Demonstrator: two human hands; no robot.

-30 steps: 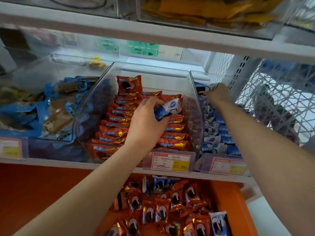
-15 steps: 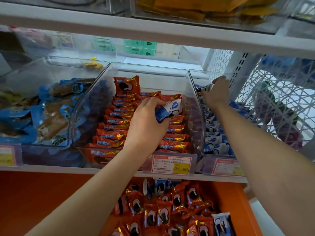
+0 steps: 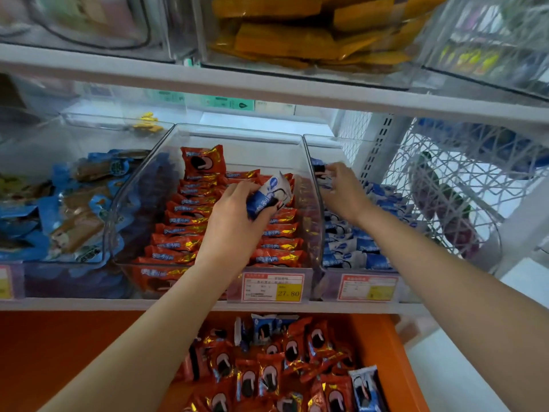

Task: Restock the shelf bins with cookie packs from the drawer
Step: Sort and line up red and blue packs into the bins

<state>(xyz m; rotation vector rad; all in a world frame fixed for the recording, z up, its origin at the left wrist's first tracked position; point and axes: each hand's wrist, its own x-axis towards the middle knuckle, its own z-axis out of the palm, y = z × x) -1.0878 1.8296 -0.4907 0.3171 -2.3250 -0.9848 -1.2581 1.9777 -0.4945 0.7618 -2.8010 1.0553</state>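
My left hand (image 3: 237, 221) grips a blue-and-white cookie pack (image 3: 270, 196) above the middle clear bin (image 3: 237, 138), which holds rows of red cookie packs (image 3: 184, 233). My right hand (image 3: 341, 188) reaches into the right clear bin (image 3: 326, 144) and pinches a blue cookie pack (image 3: 320, 171) at its back, above rows of blue packs (image 3: 350, 251). Below the shelf, the orange drawer (image 3: 383, 352) holds several loose red packs (image 3: 267, 373) and a few blue ones (image 3: 364, 388).
A left clear bin (image 3: 74, 203) holds blue and brown snack packs. The upper shelf board (image 3: 267, 87) carries bins of orange packs (image 3: 312, 34). Price tags (image 3: 273, 286) line the shelf front. A white wire mesh panel (image 3: 445, 188) stands at the right.
My right hand has moved down from the right bin's rim and now pinches a blue pack at the bin's back. My left hand keeps holding its blue-and-white pack, almost in place.
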